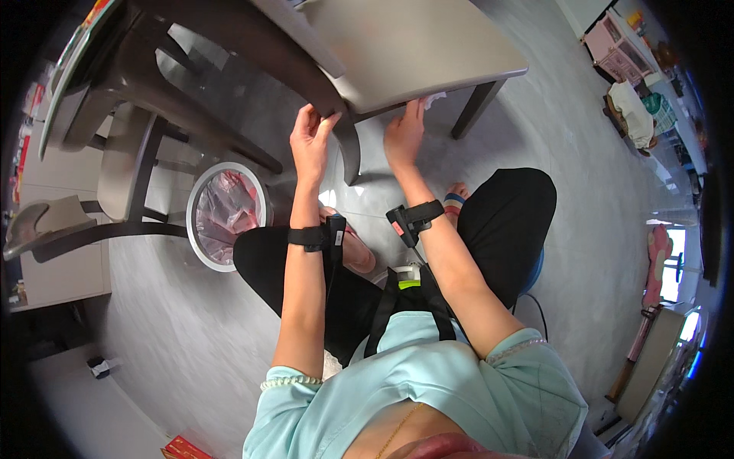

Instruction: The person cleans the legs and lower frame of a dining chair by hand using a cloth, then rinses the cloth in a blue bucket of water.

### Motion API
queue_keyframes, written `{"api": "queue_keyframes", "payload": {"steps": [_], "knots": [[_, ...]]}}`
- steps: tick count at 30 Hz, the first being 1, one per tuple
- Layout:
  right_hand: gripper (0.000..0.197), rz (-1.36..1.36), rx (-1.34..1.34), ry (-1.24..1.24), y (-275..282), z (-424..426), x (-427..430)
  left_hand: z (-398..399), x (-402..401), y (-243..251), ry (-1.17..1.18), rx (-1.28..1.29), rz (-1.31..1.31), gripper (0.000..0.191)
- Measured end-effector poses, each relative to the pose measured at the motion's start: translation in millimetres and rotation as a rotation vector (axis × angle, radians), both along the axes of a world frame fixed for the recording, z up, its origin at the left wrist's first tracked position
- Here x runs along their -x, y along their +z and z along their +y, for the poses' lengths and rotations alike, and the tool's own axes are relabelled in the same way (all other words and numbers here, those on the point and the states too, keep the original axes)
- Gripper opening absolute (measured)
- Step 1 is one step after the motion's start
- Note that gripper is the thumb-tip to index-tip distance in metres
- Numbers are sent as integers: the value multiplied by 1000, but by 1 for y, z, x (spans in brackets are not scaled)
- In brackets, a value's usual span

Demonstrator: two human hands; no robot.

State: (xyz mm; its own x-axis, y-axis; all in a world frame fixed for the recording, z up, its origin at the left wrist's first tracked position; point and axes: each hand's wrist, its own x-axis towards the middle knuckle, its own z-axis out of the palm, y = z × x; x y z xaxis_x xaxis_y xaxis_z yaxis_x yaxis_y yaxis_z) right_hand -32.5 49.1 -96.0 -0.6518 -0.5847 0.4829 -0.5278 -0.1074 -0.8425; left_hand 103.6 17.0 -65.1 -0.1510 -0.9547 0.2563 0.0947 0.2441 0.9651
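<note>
A dining chair stands in front of me, with a beige seat (424, 51) and a dark wooden frame. The thumb and fingers of my left hand (311, 140) are closed on its curved rear leg (351, 152), just below where the post meets the seat. Beside that leg, my right hand (405, 137) reaches up to the side rail under the seat's edge. A crumpled white tissue or wipe (437, 98) pokes out past the right fingertips, which are partly hidden by the rail. The chair's front leg (477, 109) stands farther to the right.
Left of my knee is a round bin (195, 241) with a plastic liner. A second chair (123, 166) and a glass-topped table (63, 86) stand at the left. A pink toy cabinet (619, 51) and bags (633, 115) line the far right. Grey floor tiles (579, 201) surround me.
</note>
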Motion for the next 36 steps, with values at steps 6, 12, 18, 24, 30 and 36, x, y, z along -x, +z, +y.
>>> {"api": "queue_keyframes", "payload": {"steps": [6, 12, 18, 24, 30, 36], "knots": [[62, -48, -88, 135, 0, 6, -49, 0, -2, -1, -41, 29, 46, 28], [62, -100, -91, 300, 1, 18, -83, -2, -3, -2, -56, 13, 101, 28], [63, -161, -13, 330, 5, 17, -92, -2, -1, 0, -51, -5, 42, 28], [67, -217, -60, 233, -4, 10, -65, -4, 1, -1, -10, 16, 8, 12], [63, -183, 11, 51, -15, 0, 4, -1, 4, 0, 26, 22, -9, 16], [59, -96, 68, -88, -22, -14, 76, -5, -3, -10, 19, -29, 6, 28]]}}
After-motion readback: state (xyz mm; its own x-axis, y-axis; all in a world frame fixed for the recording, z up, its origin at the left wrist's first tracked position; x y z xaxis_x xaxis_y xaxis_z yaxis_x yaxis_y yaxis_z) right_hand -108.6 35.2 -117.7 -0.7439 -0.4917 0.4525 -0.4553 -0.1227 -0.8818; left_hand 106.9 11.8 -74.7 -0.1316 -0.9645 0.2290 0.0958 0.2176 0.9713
